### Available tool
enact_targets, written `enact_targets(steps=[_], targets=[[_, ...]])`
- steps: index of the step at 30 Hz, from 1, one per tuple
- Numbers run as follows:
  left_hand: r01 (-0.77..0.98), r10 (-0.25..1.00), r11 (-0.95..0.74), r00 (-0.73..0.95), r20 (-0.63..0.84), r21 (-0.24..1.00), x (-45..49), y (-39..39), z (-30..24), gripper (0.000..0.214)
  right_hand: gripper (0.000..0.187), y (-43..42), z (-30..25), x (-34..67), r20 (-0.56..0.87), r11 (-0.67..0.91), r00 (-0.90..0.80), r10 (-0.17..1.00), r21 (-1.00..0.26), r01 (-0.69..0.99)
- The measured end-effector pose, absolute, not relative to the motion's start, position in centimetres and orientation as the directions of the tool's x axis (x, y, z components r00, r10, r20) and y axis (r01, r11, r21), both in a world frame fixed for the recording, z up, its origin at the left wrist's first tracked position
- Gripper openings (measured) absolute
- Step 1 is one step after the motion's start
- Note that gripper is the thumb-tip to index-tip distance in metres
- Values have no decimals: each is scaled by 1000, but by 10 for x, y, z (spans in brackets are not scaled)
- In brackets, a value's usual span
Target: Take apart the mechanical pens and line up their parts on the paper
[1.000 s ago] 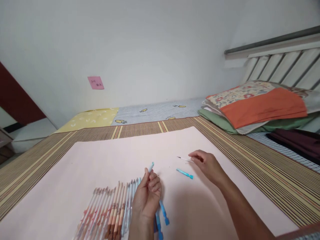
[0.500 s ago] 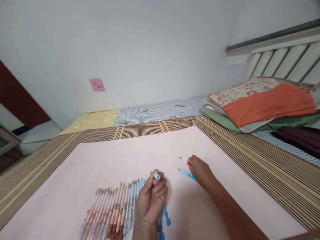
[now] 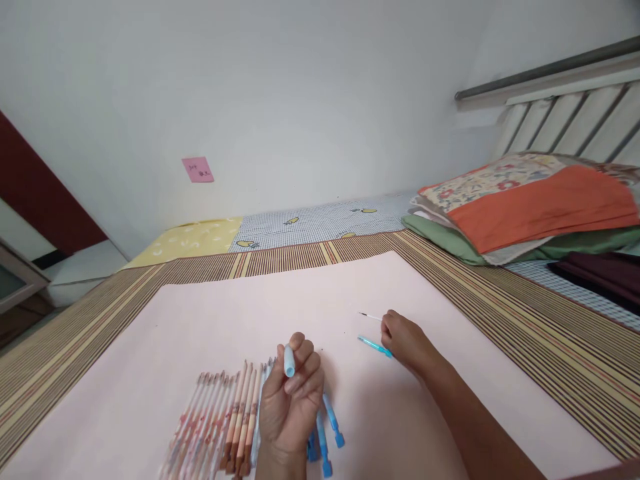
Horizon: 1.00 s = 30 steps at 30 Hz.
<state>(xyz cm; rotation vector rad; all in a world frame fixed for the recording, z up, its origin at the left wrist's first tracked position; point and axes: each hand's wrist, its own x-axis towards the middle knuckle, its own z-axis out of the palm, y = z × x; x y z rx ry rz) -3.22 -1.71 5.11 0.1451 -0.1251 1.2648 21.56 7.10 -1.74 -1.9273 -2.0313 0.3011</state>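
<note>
My left hand (image 3: pixel 290 400) is closed round a light blue pen barrel (image 3: pixel 289 361), held upright above a pale pink sheet (image 3: pixel 210 327). My right hand (image 3: pixel 405 341) rests further right on the sheet, its fingers curled over the end of a thin pen refill (image 3: pixel 369 316). A short blue pen part (image 3: pixel 374 346) lies just in front of that hand. A row of several patterned pens (image 3: pixel 220 423) lies side by side left of my left hand, and a few blue pen caps (image 3: pixel 330 427) lie beside my left wrist.
The pink sheet lies on a striped woven mat (image 3: pixel 540 333) on a bed. Folded bedding with an orange cover (image 3: pixel 530 207) is stacked at the right, by a slatted headboard (image 3: pixel 575 120). A pink note (image 3: pixel 197 169) sticks to the white wall.
My left hand turned the blue barrel from tilted to upright and drew it nearer. My right hand closed from a loose reach onto the refill's end and pulled back slightly.
</note>
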Motion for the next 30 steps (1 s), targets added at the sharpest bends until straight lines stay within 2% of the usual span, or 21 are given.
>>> enact_targets(steps=[9, 15, 17, 20, 23, 26, 28, 30], targets=[[-951, 921, 308, 296, 252, -10, -32, -24, 63, 15, 15, 68, -19, 223, 144, 59, 23, 989, -536, 842], [-954, 926, 299, 283, 250, -29, -32, -26, 64, 15, 10, 69, -16, 219, 273, 164, 20, 962, -632, 757], [-963, 946, 268, 264, 187, 6, -31, -22, 63, 14, 15, 65, -3, 214, 331, 226, 22, 943, -689, 689], [-965, 967, 251, 246, -63, 79, -25, -11, 55, 10, 14, 55, 23, 199, 370, 291, 47, 928, -797, 529], [-962, 921, 264, 230, -315, 68, -16, -1, 46, 22, 10, 43, 45, 179, 323, 298, 60, 944, -918, 260], [-955, 876, 292, 243, -416, 57, -6, 4, 40, 20, 14, 33, 57, 161, 350, 350, 39, 936, -937, 13], [-949, 863, 309, 254, -437, 59, -1, 4, 38, 19, 21, 28, 60, 153, 413, 413, 3, 911, -910, -13], [-944, 854, 323, 262, -450, 62, 2, 3, 38, 18, 21, 25, 62, 150, 476, 478, -49, 878, -877, 58]])
